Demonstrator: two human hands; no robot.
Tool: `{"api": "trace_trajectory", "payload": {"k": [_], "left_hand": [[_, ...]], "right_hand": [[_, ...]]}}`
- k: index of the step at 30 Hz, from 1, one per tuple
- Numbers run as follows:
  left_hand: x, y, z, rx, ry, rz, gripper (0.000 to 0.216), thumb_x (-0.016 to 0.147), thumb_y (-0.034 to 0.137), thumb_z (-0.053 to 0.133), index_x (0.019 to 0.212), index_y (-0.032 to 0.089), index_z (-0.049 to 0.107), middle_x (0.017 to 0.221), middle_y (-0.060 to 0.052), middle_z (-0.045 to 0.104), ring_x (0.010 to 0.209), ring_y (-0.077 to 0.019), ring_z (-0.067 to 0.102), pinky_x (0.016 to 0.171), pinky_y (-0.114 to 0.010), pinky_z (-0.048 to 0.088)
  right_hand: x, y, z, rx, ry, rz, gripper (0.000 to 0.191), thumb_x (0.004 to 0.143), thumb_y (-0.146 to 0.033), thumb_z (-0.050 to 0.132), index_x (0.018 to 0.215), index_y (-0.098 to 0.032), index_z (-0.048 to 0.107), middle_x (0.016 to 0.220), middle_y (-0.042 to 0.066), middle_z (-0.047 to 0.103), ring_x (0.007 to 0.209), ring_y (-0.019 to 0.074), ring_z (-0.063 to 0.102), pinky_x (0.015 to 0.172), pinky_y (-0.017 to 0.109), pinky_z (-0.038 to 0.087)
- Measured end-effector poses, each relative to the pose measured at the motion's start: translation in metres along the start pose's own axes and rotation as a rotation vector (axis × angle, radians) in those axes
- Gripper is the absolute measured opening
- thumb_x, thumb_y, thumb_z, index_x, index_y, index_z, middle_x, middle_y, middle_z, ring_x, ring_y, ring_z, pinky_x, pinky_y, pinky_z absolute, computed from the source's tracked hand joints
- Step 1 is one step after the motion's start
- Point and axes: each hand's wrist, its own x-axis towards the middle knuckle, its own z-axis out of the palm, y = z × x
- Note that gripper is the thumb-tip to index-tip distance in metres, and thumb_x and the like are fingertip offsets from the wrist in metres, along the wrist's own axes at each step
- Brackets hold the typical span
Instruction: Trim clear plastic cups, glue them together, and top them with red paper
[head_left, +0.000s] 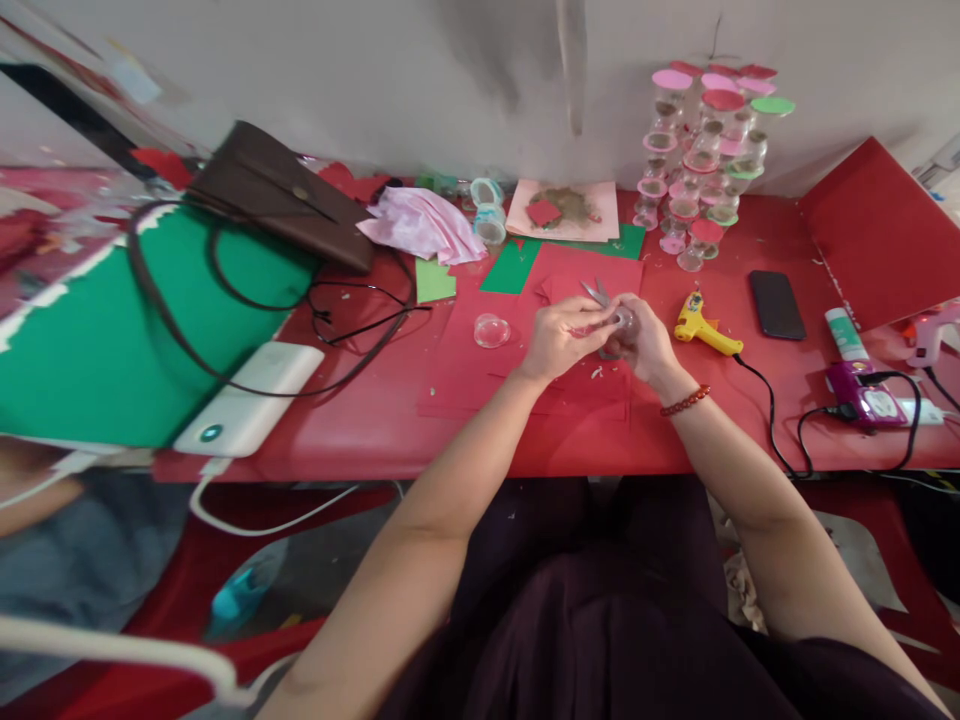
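Note:
My right hand (646, 340) is closed around a small clear plastic piece (622, 320), probably a cup or cup-like container. Beside it, my left hand (561, 338) has its fingers drawn together against the same piece; whether they pinch something else as well is hidden. Both hands are above stacked red paper (465, 375) at the table's middle. Just behind the fingers show the blades of a pair of scissors (596, 292). A round clear plastic lid or cup (492, 331) lies left of my left hand.
A yellow glue gun (705, 328), a phone (777, 305) and a purple power adapter (866, 395) with cords are at right. Behind stands a stack of clear cups with coloured discs (705, 160). A brown bag (281, 195), eyeglasses (367, 310) and a white power bank (251, 400) lie left.

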Motion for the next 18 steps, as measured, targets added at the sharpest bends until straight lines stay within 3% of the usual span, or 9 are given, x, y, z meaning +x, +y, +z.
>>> {"api": "trace_trajectory", "payload": {"k": [5,8,13,18], "left_hand": [[-0.003,-0.007,0.002,0.193,-0.022,0.108,0.026,0.101,0.04,0.064,0.098,0.022,0.083,0.09,-0.005,0.08,0.084,-0.016,0.072,0.084,-0.032,0.057],[-0.003,-0.008,0.004,0.263,-0.007,0.089,0.03,0.103,0.036,0.06,0.087,0.023,0.082,0.085,-0.004,0.079,0.079,-0.0152,0.07,0.086,-0.034,0.056],[-0.002,-0.001,0.002,0.065,0.011,-0.056,0.023,0.101,0.035,0.063,0.102,0.023,0.083,0.102,-0.006,0.083,0.095,-0.0183,0.076,0.091,-0.035,0.06],[0.0,0.004,0.0,0.114,-0.015,0.026,0.017,0.097,0.035,0.07,0.106,0.025,0.081,0.108,-0.006,0.081,0.101,-0.018,0.075,0.094,-0.036,0.059]], "right_hand": [[-0.003,0.002,0.002,-0.052,0.066,0.021,0.026,0.091,-0.041,0.062,0.075,-0.024,0.053,0.052,-0.007,0.053,0.039,0.0074,0.045,0.038,0.021,0.021],[-0.004,0.001,0.006,-0.039,0.086,0.048,0.024,0.093,-0.034,0.055,0.072,-0.023,0.052,0.049,-0.006,0.051,0.037,0.0078,0.043,0.036,0.021,0.017],[-0.001,-0.004,0.007,0.068,0.083,0.122,0.028,0.093,-0.038,0.058,0.071,-0.023,0.049,0.05,-0.006,0.052,0.036,0.0073,0.04,0.036,0.022,0.015],[0.0,-0.004,0.004,0.064,0.108,0.123,0.031,0.091,-0.043,0.064,0.071,-0.024,0.049,0.051,-0.007,0.053,0.037,0.0078,0.043,0.037,0.022,0.018]]}}
